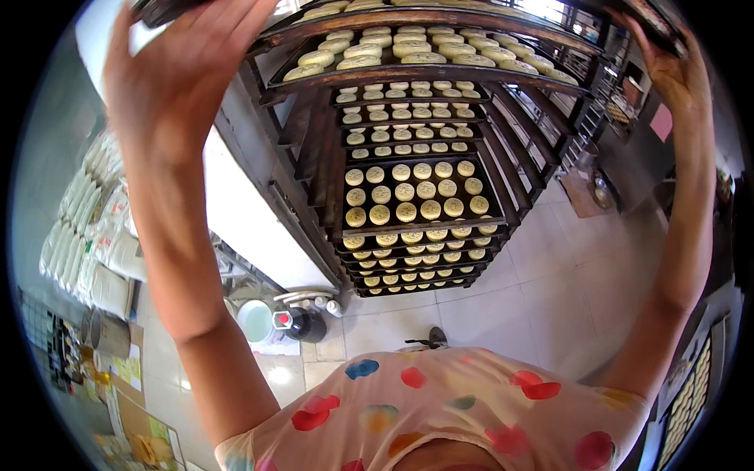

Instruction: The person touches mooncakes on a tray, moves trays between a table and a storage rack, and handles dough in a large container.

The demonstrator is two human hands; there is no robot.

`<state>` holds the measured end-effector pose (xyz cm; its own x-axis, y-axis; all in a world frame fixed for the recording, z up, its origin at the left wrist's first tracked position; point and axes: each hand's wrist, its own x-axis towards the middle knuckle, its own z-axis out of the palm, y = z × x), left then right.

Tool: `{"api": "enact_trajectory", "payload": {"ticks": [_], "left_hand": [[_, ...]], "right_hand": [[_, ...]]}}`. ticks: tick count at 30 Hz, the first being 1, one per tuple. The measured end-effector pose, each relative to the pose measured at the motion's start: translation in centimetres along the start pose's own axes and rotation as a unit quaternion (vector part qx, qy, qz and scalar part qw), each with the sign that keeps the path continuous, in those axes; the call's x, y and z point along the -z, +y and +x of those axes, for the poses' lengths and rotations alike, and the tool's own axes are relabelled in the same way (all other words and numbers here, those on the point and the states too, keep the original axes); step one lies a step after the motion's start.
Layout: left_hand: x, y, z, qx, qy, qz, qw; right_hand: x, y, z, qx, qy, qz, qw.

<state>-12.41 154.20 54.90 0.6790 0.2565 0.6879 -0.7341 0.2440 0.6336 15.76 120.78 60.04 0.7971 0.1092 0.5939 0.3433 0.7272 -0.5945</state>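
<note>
Baking rack [318, 157] stood between the raised fingers of both hands, its dark rails slanting away below them. White sacks [82, 212] were stacked well below the left fingers, farther out to the left. Black trays [424, 228] filled the rack's levels, a high one between the two sets of fingers and others ranged beneath. A pale bucket [255, 320] stood far below the left fingers, a dark jug [305, 326] with a red cap just beside it.

The left hand [187, 71] was lifted and blurred — thumb spread away from the other fingers, a dark object [161, 9] between them, cut off by the upper edge; whether they gripped it, I could not tell. The right hand [674, 72] was raised too, thumb and bent fingers pinching a dark piece [656, 27] from opposite sides.

Round, pale pastries [425, 190] with patterned tops lay in rows on the trays — lower than the fingers and between the hands.
</note>
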Motion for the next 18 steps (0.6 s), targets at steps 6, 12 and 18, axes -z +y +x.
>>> {"api": "enact_trajectory", "payload": {"ticks": [6,12,18], "left_hand": [[3.1,0.6,-2.2,-0.072,0.092,0.022,0.993],[3.6,-6.4,-6.4,-0.181,0.165,0.211,0.946],[-0.2,-10.0,-11.4,0.046,0.098,-0.058,0.992]], "right_hand": [[6.6,-5.5,-5.5,-0.027,-0.048,0.035,0.998],[13.7,-4.1,-17.0,-0.023,-0.040,0.076,0.996],[17.3,-4.7,-28.2,0.050,0.166,0.054,0.983]]}}
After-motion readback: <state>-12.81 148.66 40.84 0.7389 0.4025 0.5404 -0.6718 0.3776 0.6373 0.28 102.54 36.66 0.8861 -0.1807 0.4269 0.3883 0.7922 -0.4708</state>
